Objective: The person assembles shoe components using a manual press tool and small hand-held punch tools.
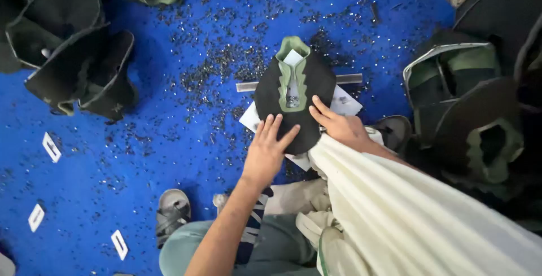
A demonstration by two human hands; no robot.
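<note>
My left hand (266, 150) and right hand (340, 125), both open, press flat on one black shoe upper (270, 98); three white tags (52, 147) dot the blue floor (158, 157).

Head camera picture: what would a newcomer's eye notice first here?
First, the black shoe upper with green trim at the centre, pressed flat on the bright blue mat by the left hand and right hand. Then the dark specks strewn over the mat, and piles of similar uppers at upper left and right.
</note>
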